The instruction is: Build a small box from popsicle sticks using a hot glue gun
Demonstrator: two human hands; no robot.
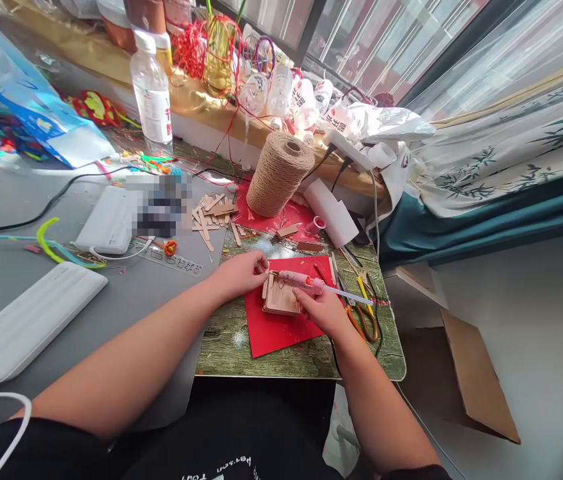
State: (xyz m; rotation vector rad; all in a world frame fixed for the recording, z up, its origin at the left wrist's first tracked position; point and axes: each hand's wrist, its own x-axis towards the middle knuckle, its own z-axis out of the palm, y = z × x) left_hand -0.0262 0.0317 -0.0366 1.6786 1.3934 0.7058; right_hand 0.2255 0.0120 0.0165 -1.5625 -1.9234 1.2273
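My right hand is wrapped round a pink hot glue gun. A pale glue stick pokes out of its rear, and its nozzle points left. Under the gun sits a small shallow box of wooden craft sticks, partly hidden by the gun and my right fingers. My left hand pinches a craft stick at the box's left edge, close to the nozzle. Beneath the box lies a red sheet on the green wood-patterned table mat.
A twine spool stands behind the red sheet. Loose craft sticks lie to its left. Orange-handled scissors and other tools are on the right. White power banks and cables lie left; a water bottle stands at the back.
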